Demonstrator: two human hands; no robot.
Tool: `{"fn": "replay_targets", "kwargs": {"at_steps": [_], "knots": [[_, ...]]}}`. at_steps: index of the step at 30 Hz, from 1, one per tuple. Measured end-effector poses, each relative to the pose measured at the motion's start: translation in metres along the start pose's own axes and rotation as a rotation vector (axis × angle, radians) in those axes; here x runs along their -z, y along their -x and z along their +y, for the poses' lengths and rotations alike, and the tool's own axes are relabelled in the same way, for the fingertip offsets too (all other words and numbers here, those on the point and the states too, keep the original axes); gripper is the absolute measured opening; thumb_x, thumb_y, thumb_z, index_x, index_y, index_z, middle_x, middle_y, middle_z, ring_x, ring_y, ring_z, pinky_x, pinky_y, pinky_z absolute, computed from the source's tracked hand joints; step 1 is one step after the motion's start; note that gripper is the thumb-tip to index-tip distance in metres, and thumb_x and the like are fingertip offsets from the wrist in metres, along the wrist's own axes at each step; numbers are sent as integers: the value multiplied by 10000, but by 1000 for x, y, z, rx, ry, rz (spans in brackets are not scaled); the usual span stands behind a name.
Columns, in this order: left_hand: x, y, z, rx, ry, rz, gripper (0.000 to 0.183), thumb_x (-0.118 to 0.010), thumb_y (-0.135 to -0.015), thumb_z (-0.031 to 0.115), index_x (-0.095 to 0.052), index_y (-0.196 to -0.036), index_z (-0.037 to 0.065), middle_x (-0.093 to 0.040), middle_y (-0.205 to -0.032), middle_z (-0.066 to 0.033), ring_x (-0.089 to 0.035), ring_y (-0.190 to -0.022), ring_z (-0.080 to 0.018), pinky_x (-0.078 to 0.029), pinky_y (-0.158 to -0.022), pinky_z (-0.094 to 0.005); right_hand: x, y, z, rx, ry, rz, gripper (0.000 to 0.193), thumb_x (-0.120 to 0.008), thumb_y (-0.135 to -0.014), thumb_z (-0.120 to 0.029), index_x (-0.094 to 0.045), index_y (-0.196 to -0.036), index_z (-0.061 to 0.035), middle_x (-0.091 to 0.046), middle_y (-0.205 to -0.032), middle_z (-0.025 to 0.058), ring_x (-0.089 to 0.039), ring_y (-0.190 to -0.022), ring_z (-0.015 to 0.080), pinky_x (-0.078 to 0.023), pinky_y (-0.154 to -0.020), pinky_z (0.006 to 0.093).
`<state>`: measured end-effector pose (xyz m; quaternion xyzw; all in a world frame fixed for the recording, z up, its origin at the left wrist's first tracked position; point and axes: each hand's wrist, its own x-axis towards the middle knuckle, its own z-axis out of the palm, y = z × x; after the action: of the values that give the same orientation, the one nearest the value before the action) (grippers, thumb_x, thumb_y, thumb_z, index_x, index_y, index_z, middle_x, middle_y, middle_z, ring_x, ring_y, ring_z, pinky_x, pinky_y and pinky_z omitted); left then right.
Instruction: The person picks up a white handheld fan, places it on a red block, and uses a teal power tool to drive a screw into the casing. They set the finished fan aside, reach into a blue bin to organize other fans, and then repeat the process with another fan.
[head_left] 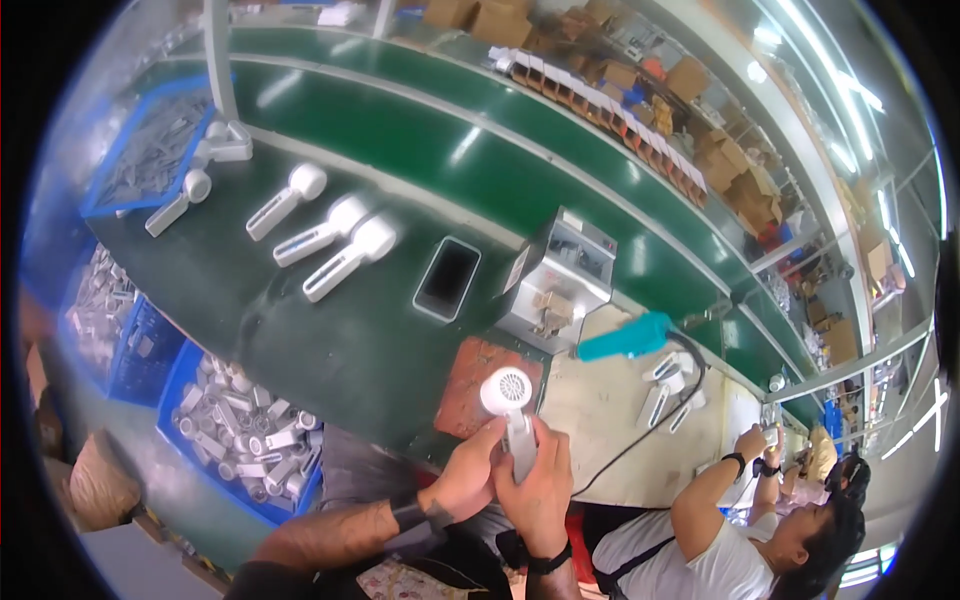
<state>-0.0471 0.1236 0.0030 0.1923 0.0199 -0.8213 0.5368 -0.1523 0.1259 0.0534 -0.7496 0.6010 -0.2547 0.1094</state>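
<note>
A white handheld fan (507,391) with a round grilled head stands up from between my two hands at the front edge of the bench. My left hand (466,470) closes on the handle from the left. On the other side my right hand (538,488) wraps the same handle, its thumb along it. Just behind the fan head lies a worn reddish-brown pad (462,375). To the right hangs a teal electric screwdriver (628,338) with a black cable, beside a grey metal screw feeder (560,275).
Several white fans (352,257) lie at the bench's left, near a phone (447,281). Blue crates (170,395) of white parts sit below left; another blue bin (100,200) stands far left. A co-worker (700,530) works at right. A green conveyor (400,110) runs behind.
</note>
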Motion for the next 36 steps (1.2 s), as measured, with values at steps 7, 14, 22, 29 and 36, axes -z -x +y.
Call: {"fn": "replay_targets", "kwargs": {"at_steps": [7,14,22,29,36], "knots": [[-2,-10,12,16,169,-82,348,-440,-1080,323,-556,-1288,68,-656,-1215,-71,-611,-1136,-226,-454,-1047,-410,-13,-9,1,138,4,133,508,-739,-877,-156,-559,-1330,-15,-581,-1098,193,-616,-968,388,-533,-785,464],[-5,-6,16,-18,188,-90,365,-383,-1084,317,-516,-1313,67,-619,-1227,-94,-575,-1185,-253,-421,-1067,-445,-9,10,21,83,-104,258,420,-554,-1013,-248,-541,-1316,42,-543,-1214,164,-594,-1037,268,-506,-883,379],[-10,2,15,64,148,-41,429,-328,-1102,347,-484,-1351,34,-595,-1310,-136,-563,-1233,-263,-460,-1061,-440,13,5,0,-1,-95,-29,293,-814,-766,-73,-676,-1021,-37,-570,-898,120,-609,-828,326,-494,-728,388],[-11,-1,15,68,-56,12,382,-402,-1099,297,-470,-1376,43,-590,-1343,-131,-589,-1209,-225,-484,-1039,-390,2,-5,10,125,-30,-84,224,-743,-791,-27,-679,-1004,-57,-594,-927,132,-641,-774,322,-518,-660,405],[-8,-2,14,27,-9,-14,356,-446,-1092,297,-494,-1340,47,-600,-1330,-117,-583,-1207,-223,-457,-1061,-420,-3,-6,11,0,-147,59,97,-684,-832,-19,-610,-894,-11,-553,-827,140,-566,-715,321,-465,-663,373]]}}
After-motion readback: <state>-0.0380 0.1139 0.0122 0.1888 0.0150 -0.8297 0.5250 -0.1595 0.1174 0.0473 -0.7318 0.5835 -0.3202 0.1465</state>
